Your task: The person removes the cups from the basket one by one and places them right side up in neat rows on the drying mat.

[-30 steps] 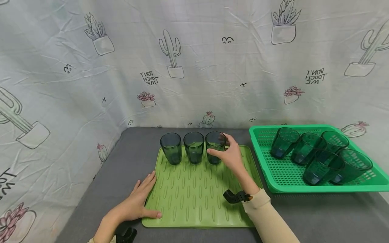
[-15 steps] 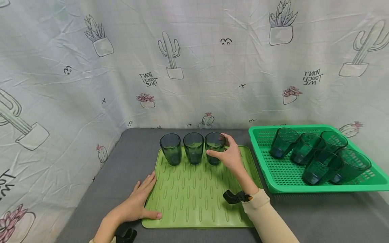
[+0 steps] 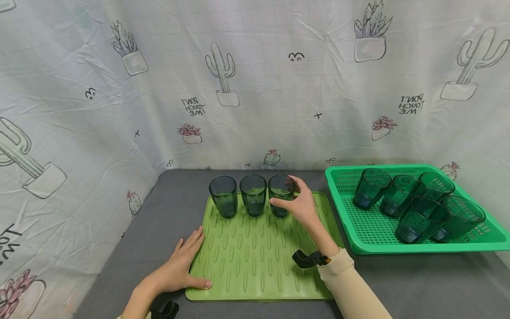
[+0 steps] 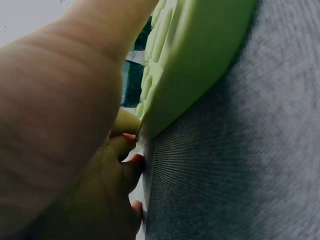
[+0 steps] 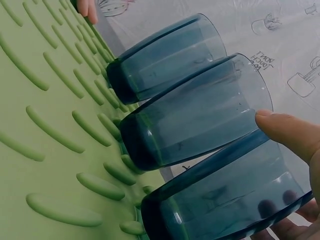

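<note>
Three dark teal glasses stand upright in a row at the back of a light green ribbed mat (image 3: 255,261). My right hand (image 3: 299,204) grips the rightmost glass (image 3: 281,195), thumb in front and fingers behind; the right wrist view shows that glass (image 5: 230,200) with my thumb (image 5: 287,131) on its wall. The middle glass (image 3: 253,194) and the left glass (image 3: 223,196) stand free. My left hand (image 3: 187,261) lies flat on the grey table, fingers along the mat's left edge and thumb on its front corner. In the left wrist view the fingers (image 4: 125,150) touch the mat's rim (image 4: 190,65).
A bright green perforated basket (image 3: 370,230) at the right holds several more teal glasses lying tilted, such as one glass (image 3: 422,219). A cactus-print cloth (image 3: 255,88) hangs behind and to the left. Grey table surface (image 3: 418,283) lies in front of the basket.
Nothing has visibly changed apart from a slight shift of the head view; both hands stay where they were.
</note>
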